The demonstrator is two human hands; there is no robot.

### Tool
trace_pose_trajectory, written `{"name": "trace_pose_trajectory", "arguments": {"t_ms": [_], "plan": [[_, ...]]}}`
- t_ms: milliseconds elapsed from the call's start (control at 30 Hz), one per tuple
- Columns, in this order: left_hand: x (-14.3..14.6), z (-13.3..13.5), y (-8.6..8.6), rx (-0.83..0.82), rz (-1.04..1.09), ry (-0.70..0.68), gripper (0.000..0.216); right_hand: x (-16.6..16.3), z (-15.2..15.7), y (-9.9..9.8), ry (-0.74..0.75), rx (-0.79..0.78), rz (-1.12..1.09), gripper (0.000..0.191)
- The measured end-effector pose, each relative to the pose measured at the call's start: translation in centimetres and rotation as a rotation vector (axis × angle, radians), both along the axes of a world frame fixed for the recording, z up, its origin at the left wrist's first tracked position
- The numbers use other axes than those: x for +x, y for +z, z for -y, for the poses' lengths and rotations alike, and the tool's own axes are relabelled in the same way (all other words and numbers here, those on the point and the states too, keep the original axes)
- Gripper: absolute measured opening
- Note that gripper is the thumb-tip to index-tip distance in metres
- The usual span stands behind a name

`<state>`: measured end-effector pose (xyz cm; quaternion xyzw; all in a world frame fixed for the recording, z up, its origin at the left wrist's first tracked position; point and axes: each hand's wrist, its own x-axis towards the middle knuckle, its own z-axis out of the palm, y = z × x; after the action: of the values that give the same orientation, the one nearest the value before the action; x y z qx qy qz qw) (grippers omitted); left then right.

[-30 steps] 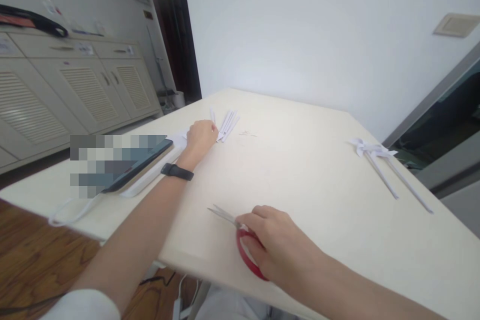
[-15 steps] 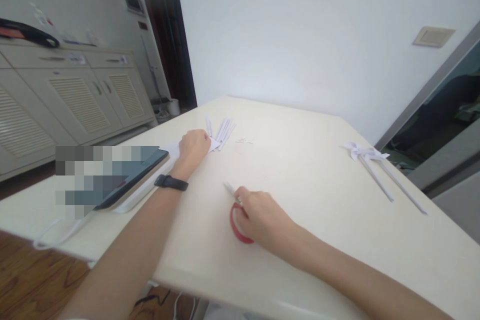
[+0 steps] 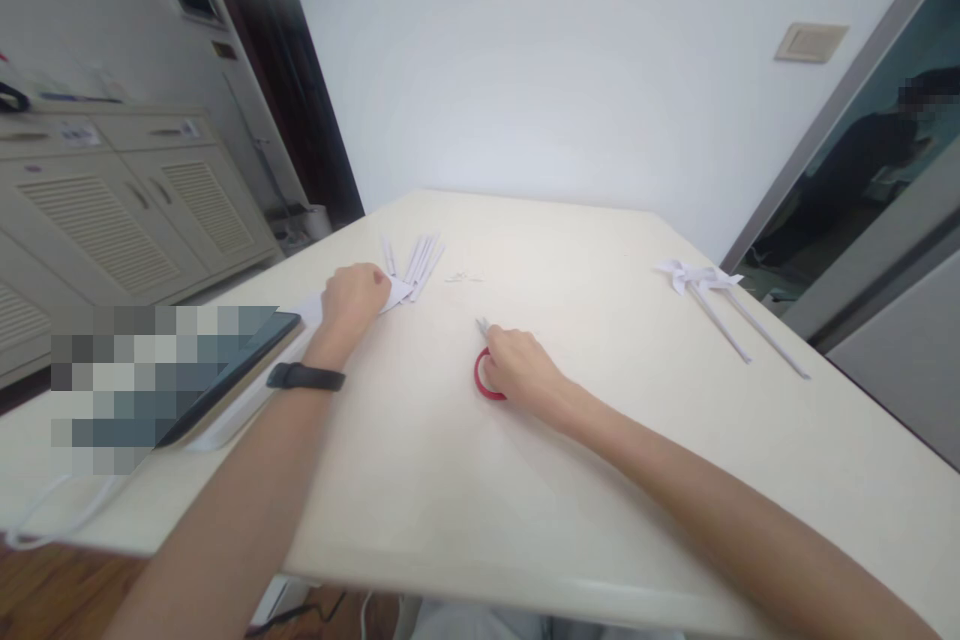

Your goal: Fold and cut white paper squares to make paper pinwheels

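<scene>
Gripping red scissors point(image 3: 478, 378) | right fingers point(image 3: 501, 342) | blades point(image 3: 482, 326) mostly hidden | left fingers point(image 3: 377, 280): grasp on paper point(image 3: 396, 295) unclear

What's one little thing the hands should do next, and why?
Maybe the right hand should leave the red-handled scissors on the table. No paper shows between their blades, and the left hand is over at the white paper, so a free right hand could help with it.
</scene>
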<state>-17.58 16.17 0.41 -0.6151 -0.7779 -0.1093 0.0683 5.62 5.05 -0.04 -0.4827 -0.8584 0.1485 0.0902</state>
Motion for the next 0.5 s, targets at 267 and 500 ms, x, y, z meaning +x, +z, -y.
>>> {"name": "trace_pose_trajectory", "arguments": {"t_ms": [267,500], "plan": [[-0.1,-0.2,-0.4,-0.012,0.013,-0.015,0.031,0.0,11.0,-0.7,0.325,0.029,0.03,0.021],[-0.1,0.1,-0.6,-0.021,0.038,-0.017,0.031,6.9,3.8,-1.4,0.018,0.08,-0.034,0.033]]}}
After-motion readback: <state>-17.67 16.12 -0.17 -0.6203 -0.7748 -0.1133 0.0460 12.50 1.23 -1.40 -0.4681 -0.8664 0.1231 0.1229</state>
